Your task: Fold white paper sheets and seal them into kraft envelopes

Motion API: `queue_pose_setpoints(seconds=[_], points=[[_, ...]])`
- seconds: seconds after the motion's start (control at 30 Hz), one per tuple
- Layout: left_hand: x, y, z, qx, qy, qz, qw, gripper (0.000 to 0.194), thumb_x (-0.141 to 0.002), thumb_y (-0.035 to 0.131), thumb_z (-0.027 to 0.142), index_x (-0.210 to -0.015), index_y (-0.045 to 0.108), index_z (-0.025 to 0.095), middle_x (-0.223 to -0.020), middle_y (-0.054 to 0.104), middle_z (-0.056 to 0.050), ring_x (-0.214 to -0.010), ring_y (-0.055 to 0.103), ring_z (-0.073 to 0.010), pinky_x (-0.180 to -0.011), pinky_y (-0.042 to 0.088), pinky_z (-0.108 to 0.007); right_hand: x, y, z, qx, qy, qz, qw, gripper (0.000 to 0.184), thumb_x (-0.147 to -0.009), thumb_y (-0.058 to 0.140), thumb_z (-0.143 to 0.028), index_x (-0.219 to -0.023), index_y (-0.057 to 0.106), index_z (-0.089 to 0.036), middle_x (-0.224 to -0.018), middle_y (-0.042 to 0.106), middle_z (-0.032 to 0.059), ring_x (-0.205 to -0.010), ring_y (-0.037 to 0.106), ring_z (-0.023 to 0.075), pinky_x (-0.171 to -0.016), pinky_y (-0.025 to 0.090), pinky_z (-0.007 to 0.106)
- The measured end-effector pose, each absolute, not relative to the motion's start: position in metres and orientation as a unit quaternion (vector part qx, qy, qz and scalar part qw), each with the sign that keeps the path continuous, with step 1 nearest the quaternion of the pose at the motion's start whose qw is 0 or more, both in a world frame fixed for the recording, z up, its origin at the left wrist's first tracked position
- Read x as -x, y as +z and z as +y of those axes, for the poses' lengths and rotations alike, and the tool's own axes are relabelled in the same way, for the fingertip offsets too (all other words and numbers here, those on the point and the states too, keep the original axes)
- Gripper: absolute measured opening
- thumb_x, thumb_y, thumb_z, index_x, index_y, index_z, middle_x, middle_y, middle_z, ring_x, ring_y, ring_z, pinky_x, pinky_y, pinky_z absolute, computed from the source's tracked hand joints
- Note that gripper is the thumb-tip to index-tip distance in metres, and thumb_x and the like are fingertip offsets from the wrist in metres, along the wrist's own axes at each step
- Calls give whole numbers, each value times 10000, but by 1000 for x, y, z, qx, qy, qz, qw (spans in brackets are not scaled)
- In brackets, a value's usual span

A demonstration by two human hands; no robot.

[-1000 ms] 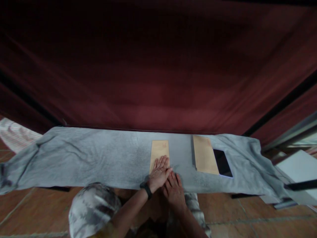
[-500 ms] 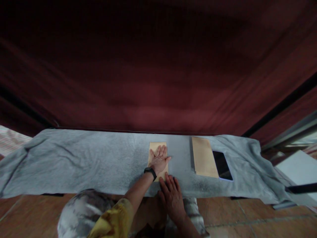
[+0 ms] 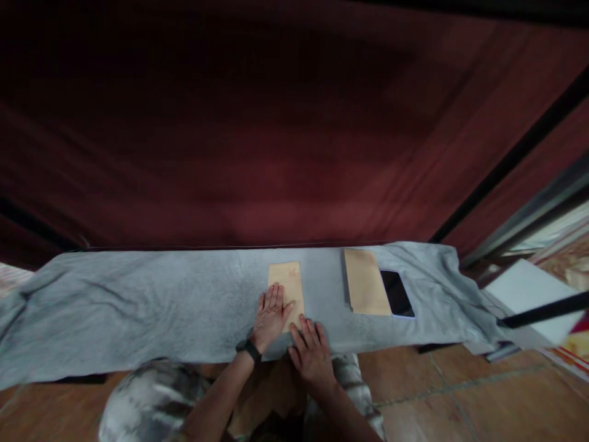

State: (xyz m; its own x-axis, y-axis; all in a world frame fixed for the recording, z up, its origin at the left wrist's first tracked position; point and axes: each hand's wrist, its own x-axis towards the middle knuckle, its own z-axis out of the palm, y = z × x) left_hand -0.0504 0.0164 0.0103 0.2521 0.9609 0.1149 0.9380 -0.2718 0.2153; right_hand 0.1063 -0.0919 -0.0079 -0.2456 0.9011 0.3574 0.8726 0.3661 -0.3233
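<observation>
A tan paper envelope (image 3: 291, 283) lies flat on the grey cloth, with faint reddish marks near its top. My left hand (image 3: 270, 314), a dark band on its wrist, rests open across the envelope's left and lower part. At the lower right corner of the envelope, my right hand (image 3: 311, 351) lies open with its fingertips touching it and the cloth. Farther right, a stack of similar tan envelopes (image 3: 367, 283) sits beside a dark-screened phone (image 3: 397, 293) in a pale purple case.
The grey cloth (image 3: 151, 307) covers a long, narrow bench. Behind it rises a dark red panel (image 3: 276, 209). A white board (image 3: 529, 294) and a black bar (image 3: 547, 310) stand at the right, over a tiled floor (image 3: 414, 387).
My left hand has slid down and left over the envelope, uncovering its upper part and the reddish marks. My right hand stays by the lower corner. The view has shifted slightly.
</observation>
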Motion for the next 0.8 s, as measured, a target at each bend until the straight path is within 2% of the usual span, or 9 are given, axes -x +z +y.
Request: queue_pose_setpoints(seconds=[0.1,0.27,0.4,0.5,0.57,0.67,0.73,0.8], points=[[64,2,-14,-777,158,608,33,680,-990,270,503,-1487,398,57,-1554,384,-197,-1460,331,-295,-1180,291,-462,-105,-8,-92,571,34,-780,252,520,-991,512,-415,-1489,411,-302,-1583,363,68,-1428,384,256,-1177,297,500],[64,-1,-49,-747,216,629,-8,606,-993,290,435,-1456,458,83,-1503,452,-221,-1437,359,-343,-1162,286,-526,-101,-2,-91,591,45,-763,259,488,-1000,469,-487,-1464,442,-334,-1572,385,36,-1429,383,227,-1191,284,470],[50,13,-55,-721,189,666,-32,564,-988,316,378,-1428,479,64,-1426,522,-239,-1347,454,-364,-1092,354,-522,-103,3,-95,591,44,-767,249,501,-998,479,-484,-1462,449,-297,-1577,378,47,-1424,389,230,-1187,290,460],[46,26,-52,-720,152,676,-27,532,-980,347,347,-1443,459,108,-1322,607,-197,-1194,546,-346,-967,437,-480,-102,6,-95,590,49,-771,235,506,-996,495,-461,-1461,452,-266,-1576,378,71,-1426,382,231,-1187,289,467],[47,31,-49,-717,135,683,-23,542,-976,360,366,-1443,450,106,-1269,626,-191,-1105,566,-342,-882,463,-457,-101,18,-90,598,68,-762,238,460,-985,527,-419,-1417,511,-260,-1543,433,77,-1406,410,239,-1179,304,475],[52,33,-42,-710,129,692,-14,579,-962,387,427,-1420,463,81,-1202,626,-202,-1036,568,-338,-832,467,-440,-104,67,-79,613,148,-713,306,298,-991,496,-312,-1231,665,-255,-1343,636,66,-1263,562,231,-1109,411,443],[56,30,-37,-705,135,696,0,612,-935,434,457,-1410,466,73,-1142,634,-201,-1008,575,-338,-831,464,-436,-114,118,-82,573,220,-678,405,345,-1023,389,-286,-1227,662,-235,-1203,700,60,-1113,650,187,-986,515,347],[60,24,-31,-703,166,691,26,633,-911,476,467,-1412,458,82,-1091,649,-189,-1006,585,-345,-848,458,-442,-130,169,-102,497,281,-665,481,366,-1040,353,-337,-1264,633,-261,-1165,697,33,-1090,654,172,-945,537,324]])
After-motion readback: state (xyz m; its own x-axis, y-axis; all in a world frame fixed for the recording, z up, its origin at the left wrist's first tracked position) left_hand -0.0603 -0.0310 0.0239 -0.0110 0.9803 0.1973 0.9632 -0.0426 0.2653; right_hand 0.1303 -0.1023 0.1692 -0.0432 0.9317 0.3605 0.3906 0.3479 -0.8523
